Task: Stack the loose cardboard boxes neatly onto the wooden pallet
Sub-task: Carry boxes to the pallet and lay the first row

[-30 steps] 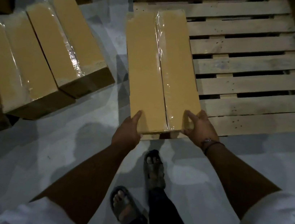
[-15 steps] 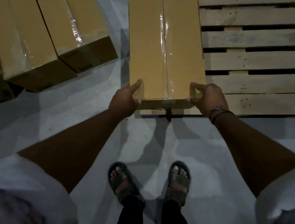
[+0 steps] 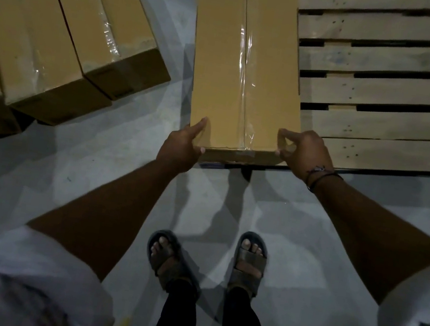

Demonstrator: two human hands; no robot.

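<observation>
A long taped cardboard box lies lengthwise along the left edge of the wooden pallet, its near end level with the pallet's front edge. My left hand grips the box's near left corner, thumb on top. At the near right corner my right hand holds the box with curled fingers. The box's far end runs out of view at the top.
Several loose cardboard boxes lie side by side on the grey concrete floor to the left, a narrow gap from the pallet. My two sandalled feet stand on the floor just in front of the pallet's front edge.
The box has come down onto the pallet's left side and squared up with its front edge. My feet have come together in front of it; both hands stay on the near corners.
</observation>
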